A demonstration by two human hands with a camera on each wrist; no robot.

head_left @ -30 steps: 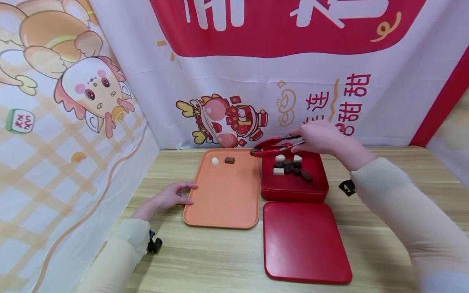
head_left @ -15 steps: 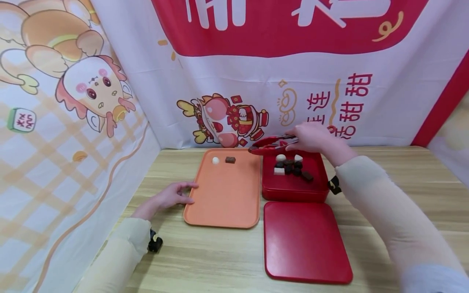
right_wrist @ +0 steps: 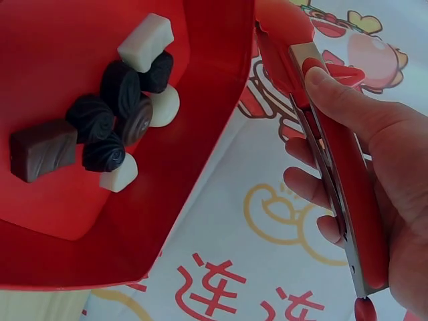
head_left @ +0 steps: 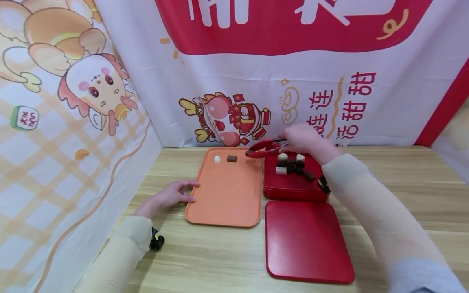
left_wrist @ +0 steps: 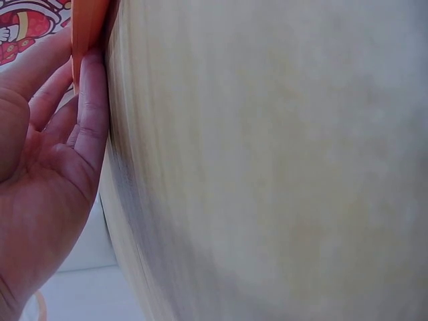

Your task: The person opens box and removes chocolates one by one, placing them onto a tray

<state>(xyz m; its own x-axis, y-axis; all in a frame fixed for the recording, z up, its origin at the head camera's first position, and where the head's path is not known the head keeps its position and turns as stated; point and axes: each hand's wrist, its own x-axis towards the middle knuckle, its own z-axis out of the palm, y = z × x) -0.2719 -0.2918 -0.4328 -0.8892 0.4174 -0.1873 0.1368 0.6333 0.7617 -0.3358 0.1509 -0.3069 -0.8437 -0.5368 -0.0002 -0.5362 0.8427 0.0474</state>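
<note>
In the head view my right hand (head_left: 302,138) grips red-handled tongs (right_wrist: 344,194) by the back-left corner of the red box (head_left: 294,193). A small dark piece (head_left: 250,152) shows at the tongs' tips, above the back right of the orange tray (head_left: 224,195). Inside the box lie several dark and white chocolates, among them a brown block (right_wrist: 43,148) and a white block (right_wrist: 146,43). My left hand (head_left: 174,194) holds the tray's left rim, thumb and fingers at the edge. A white piece (head_left: 217,159) and a brown chocolate (head_left: 232,158) lie near the tray's back.
A red lid (head_left: 308,242) lies flat on the wooden table (head_left: 216,260), in front of the box. Printed cloth (head_left: 289,69) hangs close behind tray and box, and more cloth (head_left: 73,171) stands along the left.
My right hand and the tongs have moved left and a little lower, bringing the tips over the tray's back right corner. The left hand stays at the rim.
</note>
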